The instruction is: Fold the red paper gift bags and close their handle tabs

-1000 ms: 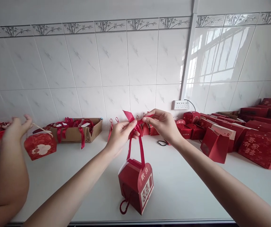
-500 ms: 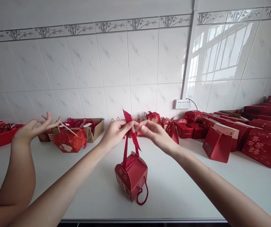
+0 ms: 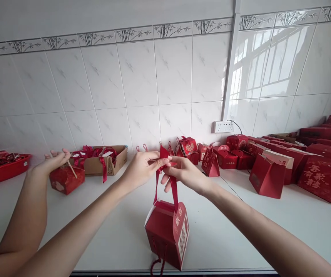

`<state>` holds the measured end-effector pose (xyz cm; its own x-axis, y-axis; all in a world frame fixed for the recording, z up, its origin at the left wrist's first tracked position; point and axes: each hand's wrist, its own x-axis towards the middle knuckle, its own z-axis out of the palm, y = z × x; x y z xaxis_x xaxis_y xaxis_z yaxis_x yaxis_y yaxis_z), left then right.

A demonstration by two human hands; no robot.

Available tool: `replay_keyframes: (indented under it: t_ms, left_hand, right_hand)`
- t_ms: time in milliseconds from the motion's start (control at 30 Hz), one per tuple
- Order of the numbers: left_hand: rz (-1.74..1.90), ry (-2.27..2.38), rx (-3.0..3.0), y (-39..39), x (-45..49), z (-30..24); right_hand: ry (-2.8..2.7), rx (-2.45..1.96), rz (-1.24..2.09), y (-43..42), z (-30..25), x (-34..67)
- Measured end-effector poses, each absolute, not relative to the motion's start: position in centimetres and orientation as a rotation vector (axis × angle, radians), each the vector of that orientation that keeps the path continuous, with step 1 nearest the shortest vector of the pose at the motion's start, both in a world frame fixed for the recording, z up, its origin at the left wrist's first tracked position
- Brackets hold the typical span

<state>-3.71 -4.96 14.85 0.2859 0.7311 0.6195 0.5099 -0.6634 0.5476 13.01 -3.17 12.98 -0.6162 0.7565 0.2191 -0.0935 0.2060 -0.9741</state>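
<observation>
A small red gift box point(image 3: 167, 234) with printed characters hangs from a red ribbon point(image 3: 165, 181) just above the white counter point(image 3: 229, 227). My left hand point(image 3: 142, 167) and my right hand point(image 3: 183, 175) both pinch that ribbon at its top, fingers closed and touching each other. A twisted red cord dangles under the box. At the far left another person's hand point(image 3: 52, 163) rests with fingers apart over a second small red box point(image 3: 66, 179) with a tan string.
An open cardboard box point(image 3: 102, 159) of red ribbons stands at the back left, a red tray point(image 3: 4, 167) beyond it. Several red gift boxes point(image 3: 226, 156) and flat red cartons point(image 3: 321, 169) line the back and right. A wall socket point(image 3: 222, 127) is on the tiles.
The hanging box has turned and dropped lower toward the counter's front edge. My hands have closed in on the ribbon. The other person's box has come down onto the counter.
</observation>
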Motion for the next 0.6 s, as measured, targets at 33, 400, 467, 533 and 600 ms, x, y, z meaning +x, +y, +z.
replay_keyframes:
  t_ms: [33, 400, 467, 533, 600]
  left_hand:
    - [1.328, 1.134, 2.308, -5.0, -3.7, 14.8]
    - [1.543, 1.157, 2.209, -4.5, -4.0, 15.0]
    - [1.616, 1.130, 2.138, -4.3, -4.1, 14.6]
    - [1.669, 1.093, 2.059, -4.0, -4.2, 14.0]
    - [1.710, 1.058, 1.978, -3.9, -4.3, 13.2]
  right_hand:
    - [-1.728, -0.607, 1.520, -3.2, 13.0, 13.0]
    - [-1.356, -0.416, 1.651, -2.6, 12.9, 12.3]
    - [-1.285, -0.426, 1.614, -2.5, 12.8, 11.9]
    - [-1.206, -0.439, 1.574, -2.3, 12.6, 11.6]
    - [-1.105, -0.475, 1.527, -2.0, 12.3, 11.4]
